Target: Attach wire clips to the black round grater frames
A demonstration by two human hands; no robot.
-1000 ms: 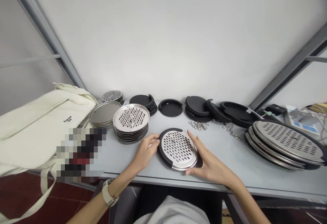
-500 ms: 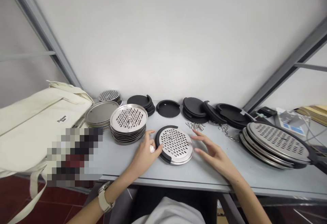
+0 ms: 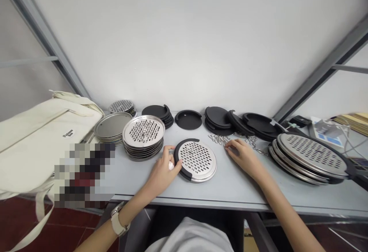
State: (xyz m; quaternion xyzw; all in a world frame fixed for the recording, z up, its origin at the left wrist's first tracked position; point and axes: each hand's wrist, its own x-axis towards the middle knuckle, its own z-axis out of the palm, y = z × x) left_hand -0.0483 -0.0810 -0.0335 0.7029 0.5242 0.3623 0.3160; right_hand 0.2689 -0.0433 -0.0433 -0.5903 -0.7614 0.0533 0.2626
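A round grater plate [image 3: 198, 160] with oblong slots lies flat on the table, a black holder [image 3: 179, 160] round its left side. My left hand [image 3: 164, 167] grips the holder's left edge, thumb on the rim and index finger behind it. A small white thing [image 3: 171, 165], its kind unclear, shows among that hand's fingers. My right hand [image 3: 241, 155] is right of the plate, apart from it. Its fingers are bent together at the edge of a pile of thin wire clips [image 3: 219, 139]. What they pinch, if anything, is hidden.
Stacked grater plates [image 3: 143, 133] and plain metal discs [image 3: 112, 126] stand left. Black holders [image 3: 188, 119] line the wall. More wire clips [image 3: 251, 141] lie right of my hand, before a stack of handled graters [image 3: 313, 154]. A cream bag [image 3: 43, 140] covers the left end.
My right hand has left the grater plate's right side and moved away and to the right, to the wire clips. Its fingers have drawn together. The left hand stays at the holder.
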